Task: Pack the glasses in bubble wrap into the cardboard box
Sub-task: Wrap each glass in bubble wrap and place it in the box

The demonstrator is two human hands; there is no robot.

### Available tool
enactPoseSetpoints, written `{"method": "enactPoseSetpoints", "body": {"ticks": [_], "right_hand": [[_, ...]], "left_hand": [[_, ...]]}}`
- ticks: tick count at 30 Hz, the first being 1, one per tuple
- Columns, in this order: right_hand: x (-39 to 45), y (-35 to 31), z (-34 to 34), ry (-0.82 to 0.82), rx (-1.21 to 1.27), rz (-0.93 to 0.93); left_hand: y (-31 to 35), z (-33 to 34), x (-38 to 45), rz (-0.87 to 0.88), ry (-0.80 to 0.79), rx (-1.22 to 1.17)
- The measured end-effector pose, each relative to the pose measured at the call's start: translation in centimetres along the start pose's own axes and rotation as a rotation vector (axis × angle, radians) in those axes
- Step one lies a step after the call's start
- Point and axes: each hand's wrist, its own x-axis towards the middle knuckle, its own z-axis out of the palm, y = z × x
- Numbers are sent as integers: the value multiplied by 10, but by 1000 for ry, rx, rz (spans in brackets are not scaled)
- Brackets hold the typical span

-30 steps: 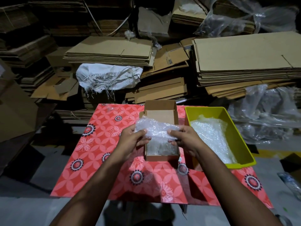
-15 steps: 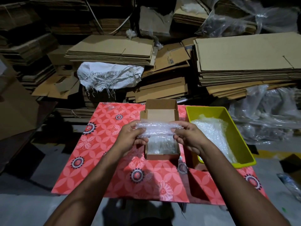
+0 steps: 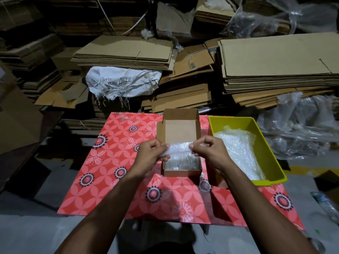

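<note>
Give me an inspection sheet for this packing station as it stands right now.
Surface: table covered by a red floral cloth.
Job's things: open cardboard box with bubble wrap already inside; bubble-wrapped bundle held above it, contents not discernible; yellow bin of bubble wrap to the box's right.
Clutter: small clear scrap at the cloth's far edge.
Grippers: left hand and right hand each pinch one end of the bundle.
Cables: nothing seen.
Surroundings: flattened cardboard stacks, frayed white sack, clear plastic bags.
</note>
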Motion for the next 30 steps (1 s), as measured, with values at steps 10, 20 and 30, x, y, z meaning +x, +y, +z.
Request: {"method": "enactPoseSetpoints", "body": {"ticks": [10, 20, 30], "right_hand": [[13, -5, -11, -178, -258, -86], [4, 17, 2, -130, -281, -9], [-11, 30, 9, -102, -595, -47]], "left_hand": [[6, -5, 11, 61, -313, 569], [-4, 27, -3, -68, -139, 102], [-26, 27, -4, -158, -91, 85]]}}
